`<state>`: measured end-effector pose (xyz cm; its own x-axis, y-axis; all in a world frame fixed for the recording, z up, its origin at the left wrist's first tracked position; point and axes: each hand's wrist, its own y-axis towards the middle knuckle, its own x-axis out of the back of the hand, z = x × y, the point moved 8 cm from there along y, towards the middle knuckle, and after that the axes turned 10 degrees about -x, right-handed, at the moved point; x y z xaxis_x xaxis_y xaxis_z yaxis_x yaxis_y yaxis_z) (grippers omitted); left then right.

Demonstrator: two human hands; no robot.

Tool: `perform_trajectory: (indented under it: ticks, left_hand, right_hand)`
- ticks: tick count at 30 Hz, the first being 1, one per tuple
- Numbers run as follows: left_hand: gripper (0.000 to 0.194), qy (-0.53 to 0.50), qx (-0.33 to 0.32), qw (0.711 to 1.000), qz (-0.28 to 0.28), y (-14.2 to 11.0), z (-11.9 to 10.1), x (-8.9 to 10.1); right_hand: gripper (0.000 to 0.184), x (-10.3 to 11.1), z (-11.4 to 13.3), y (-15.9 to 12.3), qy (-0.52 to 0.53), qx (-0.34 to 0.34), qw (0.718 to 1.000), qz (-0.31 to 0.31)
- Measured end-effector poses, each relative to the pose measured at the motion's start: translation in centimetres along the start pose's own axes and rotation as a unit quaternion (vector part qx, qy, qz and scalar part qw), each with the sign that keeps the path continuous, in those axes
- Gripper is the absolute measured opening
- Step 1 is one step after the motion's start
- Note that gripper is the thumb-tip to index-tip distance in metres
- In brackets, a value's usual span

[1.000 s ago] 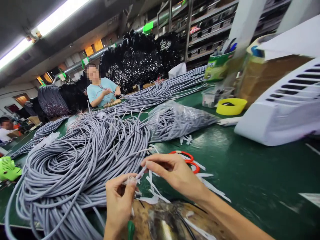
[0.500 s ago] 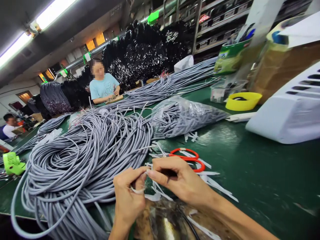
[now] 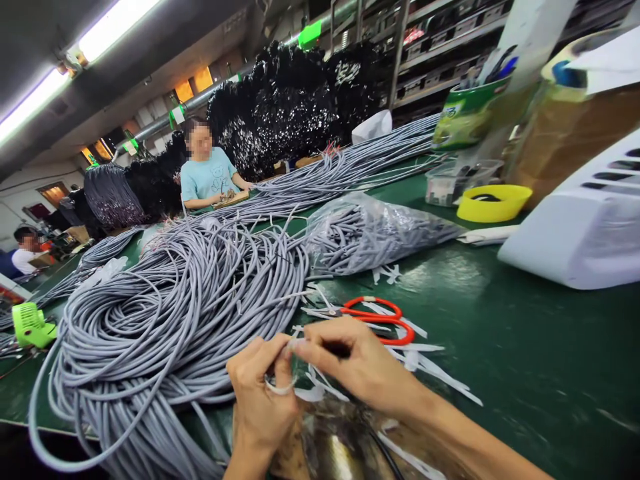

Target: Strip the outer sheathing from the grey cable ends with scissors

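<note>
My left hand (image 3: 263, 393) and my right hand (image 3: 357, 360) meet fingertip to fingertip at the lower middle, both pinched closed. A thin white strip (image 3: 281, 389) curves across the fingers of my left hand. Its end appears to run up to the joined fingertips, where most of it is hidden. Just behind my right hand lie red-handled scissors (image 3: 400, 331) among loose white strips (image 3: 447, 375). A large coil of grey cable (image 3: 165, 313) is heaped to the left of my hands.
A clear bag of short grey pieces (image 3: 370, 233) lies beyond the scissors on the green table (image 3: 560, 360). At right stand a yellow ring (image 3: 495, 203) and a white plastic housing (image 3: 575, 233). A co-worker (image 3: 213, 173) sits across the cables. Below my hands is a worn brown board (image 3: 440, 440).
The view has shifted slightly. My hands stay joined with the white strip. The co-worker's one arm has reached out toward the cables.
</note>
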<state>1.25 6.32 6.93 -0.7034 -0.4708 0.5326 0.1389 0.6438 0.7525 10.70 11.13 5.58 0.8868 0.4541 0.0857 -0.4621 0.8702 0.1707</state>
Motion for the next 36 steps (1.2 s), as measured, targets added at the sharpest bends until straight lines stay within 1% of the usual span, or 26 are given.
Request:
perform_trajectory:
  ticks: [1, 2, 3, 6, 8, 9, 11, 13, 15, 16, 18, 20, 21, 22, 24, 26, 30, 32, 36]
  left_hand:
    - [0.022, -0.009, 0.004, 1.000, 0.001, -0.1, 0.1, -0.1]
    - [0.022, -0.022, 0.013, 1.000, -0.003, -0.1, 0.3, -0.1]
    - [0.023, -0.041, 0.028, 0.999, -0.008, -0.2, 0.6, -0.1]
    - [0.023, -0.098, 0.072, 0.992, -0.016, -0.4, 1.3, -0.1]
    - [0.025, -0.115, 0.075, 0.990, -0.005, -0.5, 1.3, -0.2]
    - [0.025, -0.115, 0.069, 0.991, 0.003, -0.5, 1.2, -0.3]
    - [0.025, -0.097, 0.048, 0.994, 0.012, -0.5, 1.0, -0.4]
    - [0.024, -0.069, 0.025, 0.997, 0.008, -0.6, 0.7, -0.3]
    - [0.023, -0.043, 0.014, 0.999, 0.002, -0.7, 0.6, -0.3]
    - [0.023, -0.033, 0.016, 0.999, -0.002, -0.7, 0.5, -0.3]
    - [0.022, -0.029, 0.033, 0.999, -0.010, -0.7, 0.7, -0.3]
    - [0.022, -0.043, 0.062, 0.997, -0.027, -0.7, 0.9, -0.2]
    - [0.022, -0.056, 0.081, 0.995, -0.035, -0.6, 1.1, -0.1]
    - [0.023, -0.071, 0.103, 0.991, -0.044, -0.6, 1.4, 0.0]
    - [0.026, -0.101, 0.142, 0.983, -0.054, -0.7, 1.9, 0.0]
    - [0.029, -0.122, 0.168, 0.976, -0.060, -0.7, 2.3, 0.1]
    - [0.030, -0.147, 0.188, 0.969, -0.062, -0.8, 2.6, 0.2]
    - [0.031, -0.161, 0.189, 0.967, -0.055, -0.8, 2.6, 0.1]
    - [0.033, -0.170, 0.199, 0.963, -0.056, -1.0, 2.7, 0.0]
  right_hand:
    - [0.049, 0.8, 0.3, -0.1, -0.004, 0.008, 0.999, -0.044]
    - [0.045, 1.4, 0.6, -0.1, -0.004, 0.019, 0.997, -0.073]
    - [0.041, 1.7, 0.9, -0.2, -0.005, 0.034, 0.996, -0.080]
    - [0.031, 1.4, 2.0, -0.4, -0.033, 0.106, 0.992, -0.054]
    - [0.026, 1.6, 2.2, -0.5, -0.053, 0.132, 0.988, -0.067]
    - [0.026, 1.8, 2.0, -0.4, -0.055, 0.127, 0.987, -0.076]
    - [0.029, 1.9, 1.2, -0.1, -0.044, 0.087, 0.992, -0.080]
    - [0.034, 1.8, 0.3, 0.2, -0.031, 0.040, 0.996, -0.071]
    - [0.036, 1.8, 0.0, 0.2, -0.040, 0.019, 0.995, -0.086]
    - [0.035, 1.9, 0.2, 0.0, -0.055, 0.026, 0.993, -0.103]
    - [0.030, 1.8, 1.1, -0.6, -0.097, 0.071, 0.984, -0.133]
    - [0.026, 1.3, 2.0, -1.2, -0.132, 0.118, 0.974, -0.142]
    - [0.025, 1.1, 2.2, -1.3, -0.145, 0.127, 0.971, -0.140]
    - [0.024, 0.9, 2.1, -1.2, -0.154, 0.122, 0.970, -0.140]
    - [0.021, 1.0, 1.5, -1.0, -0.174, 0.092, 0.969, -0.150]
    - [0.023, 1.0, 1.0, -0.7, -0.203, 0.075, 0.963, -0.157]
    - [0.036, 0.5, 0.9, -0.8, -0.262, 0.100, 0.947, -0.158]
    - [0.037, 0.2, 0.9, -0.8, -0.263, 0.102, 0.948, -0.147]
    - [0.041, 0.1, 0.6, -0.6, -0.216, 0.081, 0.965, -0.127]
